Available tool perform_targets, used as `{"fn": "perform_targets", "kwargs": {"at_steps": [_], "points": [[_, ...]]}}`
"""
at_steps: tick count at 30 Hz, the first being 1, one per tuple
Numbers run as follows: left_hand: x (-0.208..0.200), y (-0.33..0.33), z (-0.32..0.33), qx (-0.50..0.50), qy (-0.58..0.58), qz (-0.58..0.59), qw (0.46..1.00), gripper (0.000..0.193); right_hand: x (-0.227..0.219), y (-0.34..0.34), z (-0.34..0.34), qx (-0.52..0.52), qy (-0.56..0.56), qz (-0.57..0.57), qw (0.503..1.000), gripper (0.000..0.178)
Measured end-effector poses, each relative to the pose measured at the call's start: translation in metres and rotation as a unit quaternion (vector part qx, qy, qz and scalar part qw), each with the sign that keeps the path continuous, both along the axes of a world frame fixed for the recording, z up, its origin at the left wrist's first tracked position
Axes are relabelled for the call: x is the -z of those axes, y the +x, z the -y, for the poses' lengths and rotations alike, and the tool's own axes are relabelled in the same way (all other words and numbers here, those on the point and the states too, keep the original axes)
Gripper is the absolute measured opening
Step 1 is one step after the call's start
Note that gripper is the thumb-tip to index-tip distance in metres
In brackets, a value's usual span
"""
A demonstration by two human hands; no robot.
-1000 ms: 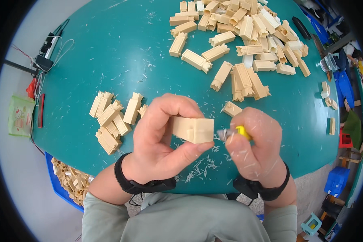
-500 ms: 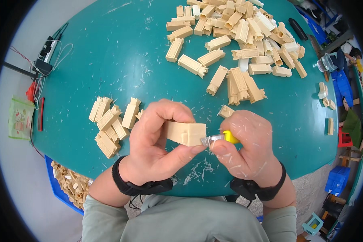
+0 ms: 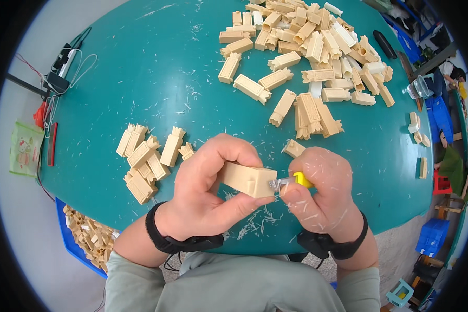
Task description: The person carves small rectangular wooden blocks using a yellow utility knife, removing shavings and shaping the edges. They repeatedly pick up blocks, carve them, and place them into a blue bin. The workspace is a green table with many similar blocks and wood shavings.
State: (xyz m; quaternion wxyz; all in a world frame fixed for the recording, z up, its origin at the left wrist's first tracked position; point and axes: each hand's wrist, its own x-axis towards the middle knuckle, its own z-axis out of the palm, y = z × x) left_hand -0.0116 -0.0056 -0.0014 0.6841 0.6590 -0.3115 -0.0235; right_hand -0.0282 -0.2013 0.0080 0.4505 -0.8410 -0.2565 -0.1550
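My left hand [image 3: 208,187] grips a beige block-shaped plastic piece [image 3: 244,179] between thumb and fingers, with its square end turned to the right. Closed around a yellow utility knife [image 3: 302,180], my right hand [image 3: 322,190] keeps the short blade at that end's right edge. Pale shavings cling to the blade and to my right hand. More shavings [image 3: 255,223] lie on the table below. Another beige piece [image 3: 294,148] lies just beyond my right hand. To the left of my left hand rests a small group of beige pieces [image 3: 143,153].
A large heap of beige and white pieces [image 3: 317,47] covers the far right of the green table [image 3: 140,67]. A blue bin [image 3: 78,249] full of pieces stands at the lower left. A power strip [image 3: 62,67] with cables is at the left edge, a clear cup [image 3: 419,87] at the right.
The held piece has moved slightly right and tilted, its end turning. The knife blade has shifted a little right with it, staying at the edge. The whole view has shifted slightly.
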Motion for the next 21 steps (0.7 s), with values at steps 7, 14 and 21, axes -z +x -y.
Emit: {"fn": "perform_targets", "kwargs": {"at_steps": [7, 14, 21], "points": [[-0.002, -0.001, 0.0, 0.001, -0.001, -0.01, 1.0, 0.034, 0.003, 0.003, 0.0, -0.006, -0.013, 0.03, 0.999, 0.032], [-0.006, -0.004, 0.001, 0.033, -0.01, -0.079, 0.996, 0.038, 0.002, 0.005, 0.001, 0.023, -0.023, 0.025, 0.999, 0.031], [-0.005, 0.006, -0.002, 0.049, 0.075, 0.07, 0.993, 0.038, -0.002, 0.003, 0.0, 0.099, 0.052, -0.151, 0.982, 0.028]]}}
